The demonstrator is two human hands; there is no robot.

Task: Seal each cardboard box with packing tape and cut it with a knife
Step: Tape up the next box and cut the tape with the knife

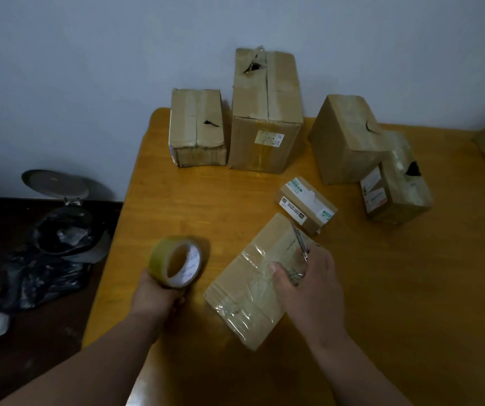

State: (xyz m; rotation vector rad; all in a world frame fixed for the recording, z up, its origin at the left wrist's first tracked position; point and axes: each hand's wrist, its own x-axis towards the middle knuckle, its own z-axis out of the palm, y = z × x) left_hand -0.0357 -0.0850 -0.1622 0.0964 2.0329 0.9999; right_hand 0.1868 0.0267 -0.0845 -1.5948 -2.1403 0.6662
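A flat cardboard box [253, 276] lies at an angle on the wooden table [206, 194], with clear tape across its top. My left hand [159, 297] grips a roll of yellowish packing tape [178, 260] just left of the box, lifted off the table. My right hand [308, 282] rests on the box's right side and holds a thin metal knife [299, 240], its blade pointing away over the box's far end.
Several other cardboard boxes stand behind: a low one [197, 127], a tall one [266, 112], a tilted one [346, 139], a labelled one [396, 186] and a small one [307, 205]. A bin with black bags [56, 230] sits on the floor left.
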